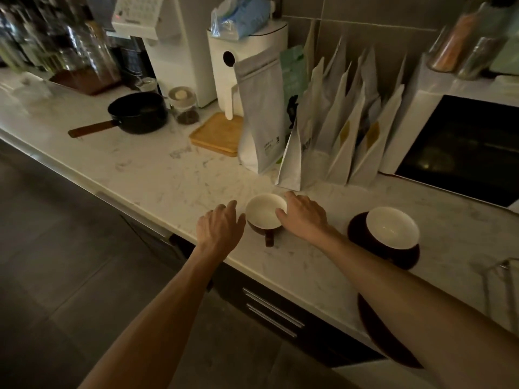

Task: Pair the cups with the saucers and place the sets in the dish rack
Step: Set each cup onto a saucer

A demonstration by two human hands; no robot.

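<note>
The loose cup (265,212), brown outside and white within, stands upright on the marble surface (168,175) near its front edge, its handle pointing toward six o'clock, straight back at the person. The right hand (302,213) is on it: thumb hooked over the rim at about three o'clock on the cup, fingers wrapped round the far wall, so that grip holds the cup. The left hand (219,223) sits just beside the cup at nine o'clock, fingers relaxed and spread, holding nothing; whether it touches the wall I cannot tell. The relation that matters lies at four o'clock from the cup, down along the right forearm: a bare dark saucer (376,327) lies at the surface's front edge, partly hidden under that arm. The right hand is nearer to it, so I judge the cup should travel back along that line. A second cup (391,227) already sits on its saucer (356,228) at three o'clock, well apart. A wire frame (497,272), probably the dish rack, shows at the far right edge, dim and hard to make out.
</note>
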